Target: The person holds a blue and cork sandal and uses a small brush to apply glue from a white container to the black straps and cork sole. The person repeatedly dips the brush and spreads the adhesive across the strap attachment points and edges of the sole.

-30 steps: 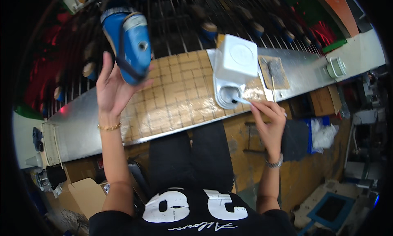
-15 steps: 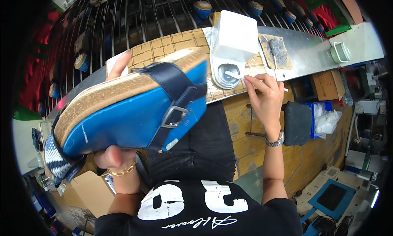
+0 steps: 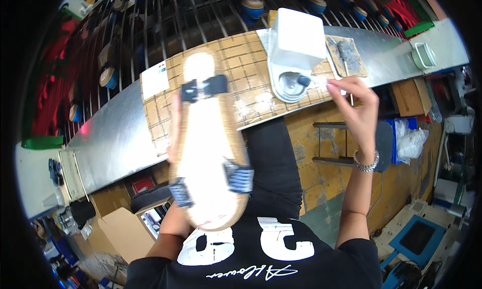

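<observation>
My left hand (image 3: pixel 174 128) grips a cork-soled sandal (image 3: pixel 206 133) from its left side, most of the hand hidden behind it. The sandal's whitish underside faces up, blurred by motion, with dark straps wrapping its edges at both ends. To the right, my right hand (image 3: pixel 359 101) has thumb and fingers pinched on the thin, pale handle of a small brush. The brush's dark tip (image 3: pixel 304 81) is over the round dish (image 3: pixel 292 87) at the foot of a white dispenser (image 3: pixel 297 38). Whether the tip touches the dish I cannot tell.
A cardboard-covered worktop (image 3: pixel 241 53) lies beneath the dispenser. Beside it, a grey-smeared board (image 3: pixel 359 63) carries another brush. A metal rack (image 3: pixel 201 13) with sandals runs along the back. A stool (image 3: pixel 384 146) and a blue bin of white plastic (image 3: pixel 409 138) stand right.
The sandal has turned from showing its blue side to showing its whitish underside, and swung upright nearer my body. My right hand has shifted right and slightly up, with the brush tip still at the dish.
</observation>
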Tool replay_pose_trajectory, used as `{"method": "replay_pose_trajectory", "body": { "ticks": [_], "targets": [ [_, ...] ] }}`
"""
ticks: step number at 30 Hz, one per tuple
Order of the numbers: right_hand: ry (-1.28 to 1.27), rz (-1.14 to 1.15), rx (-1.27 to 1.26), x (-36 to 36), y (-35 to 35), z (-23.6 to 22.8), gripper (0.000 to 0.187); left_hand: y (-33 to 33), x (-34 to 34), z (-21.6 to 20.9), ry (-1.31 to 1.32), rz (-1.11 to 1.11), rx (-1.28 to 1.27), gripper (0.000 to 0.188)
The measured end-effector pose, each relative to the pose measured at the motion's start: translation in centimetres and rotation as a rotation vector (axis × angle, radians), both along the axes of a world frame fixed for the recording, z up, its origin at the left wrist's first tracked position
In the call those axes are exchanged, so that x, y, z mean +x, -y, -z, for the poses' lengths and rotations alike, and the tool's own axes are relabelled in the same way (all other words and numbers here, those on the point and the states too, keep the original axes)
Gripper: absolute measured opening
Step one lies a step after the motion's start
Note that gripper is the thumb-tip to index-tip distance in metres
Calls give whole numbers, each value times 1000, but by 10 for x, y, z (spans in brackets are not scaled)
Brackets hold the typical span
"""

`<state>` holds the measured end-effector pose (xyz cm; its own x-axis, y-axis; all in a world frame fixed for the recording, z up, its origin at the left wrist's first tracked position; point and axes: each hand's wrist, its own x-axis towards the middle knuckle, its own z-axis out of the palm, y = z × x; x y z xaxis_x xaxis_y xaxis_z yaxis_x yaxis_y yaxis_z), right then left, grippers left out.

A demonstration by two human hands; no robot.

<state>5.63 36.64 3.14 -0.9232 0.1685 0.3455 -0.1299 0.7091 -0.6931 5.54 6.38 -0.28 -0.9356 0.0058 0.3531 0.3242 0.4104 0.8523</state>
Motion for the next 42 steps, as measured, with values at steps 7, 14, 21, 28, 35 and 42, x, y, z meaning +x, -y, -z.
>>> {"method": "replay_pose_trajectory", "body": {
  "ticks": [7,14,21,28,35,42],
  "targets": [
    [-583,-18,196,15,58,-52,28,-19,-17,34,-550,84,-63,57],
    [-353,-172,65,23,79,-57,28,-3,-17,20,-505,357,-198,101],
    [-546,-151,158,6,83,-72,29,-10,-29,8,-861,245,-140,47],
    [-496,-217,219,18,73,-78,27,-5,-8,-16,-696,270,-153,38],
    [-456,-270,212,17,70,-82,26,-4,-11,-15,-747,292,-136,42],
    [-426,-310,206,16,69,-86,25,-1,-6,-20,-668,330,-129,43]
  ]
}}
